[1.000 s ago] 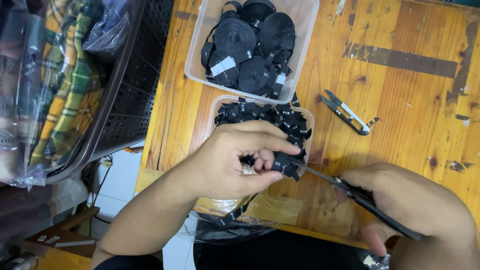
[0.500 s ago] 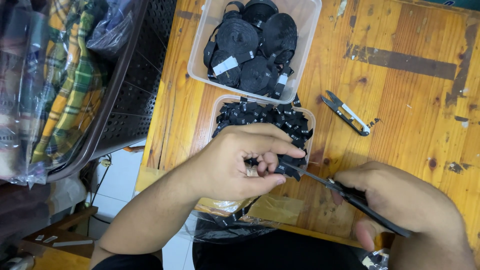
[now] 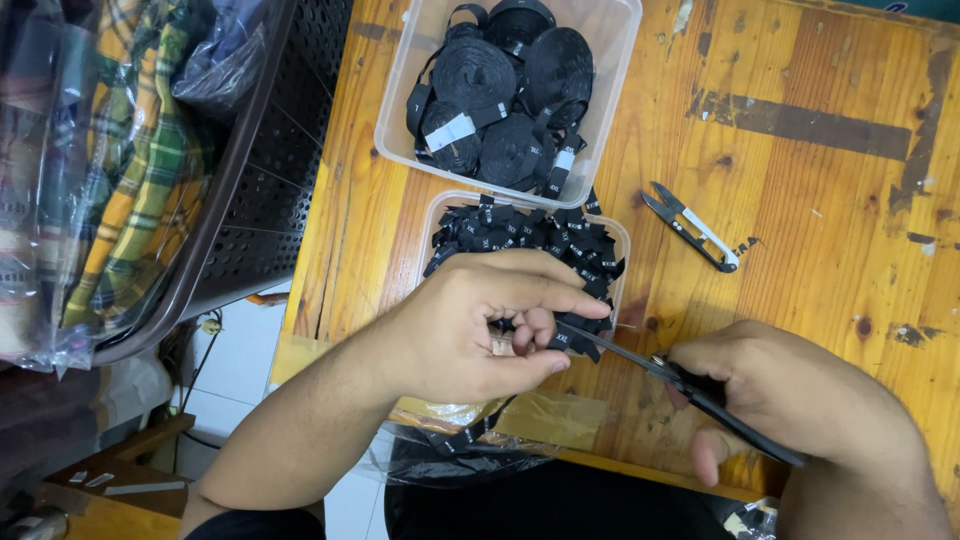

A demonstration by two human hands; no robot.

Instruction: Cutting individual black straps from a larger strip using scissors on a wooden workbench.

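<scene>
My left hand (image 3: 480,325) pinches a black woven label strip (image 3: 568,343) over a small clear tub (image 3: 618,240) heaped with cut black labels. My right hand (image 3: 795,405) grips black scissors (image 3: 660,370), whose blades reach left to the strip just beyond my left fingertips. Whether the blades are closed on the strip is unclear. Behind this tub stands a larger clear tub (image 3: 620,60) holding several rolls of black label tape.
A small thread snipper (image 3: 692,227) lies on the wooden table (image 3: 820,200) to the right of the tubs. A dark perforated basket (image 3: 255,190) with bagged plaid cloth (image 3: 130,170) stands off the table's left edge. A plastic bag (image 3: 470,455) hangs at the front edge.
My right hand and the scissors have shifted slightly left toward the strip; my left fingers have adjusted their pinch on the label.
</scene>
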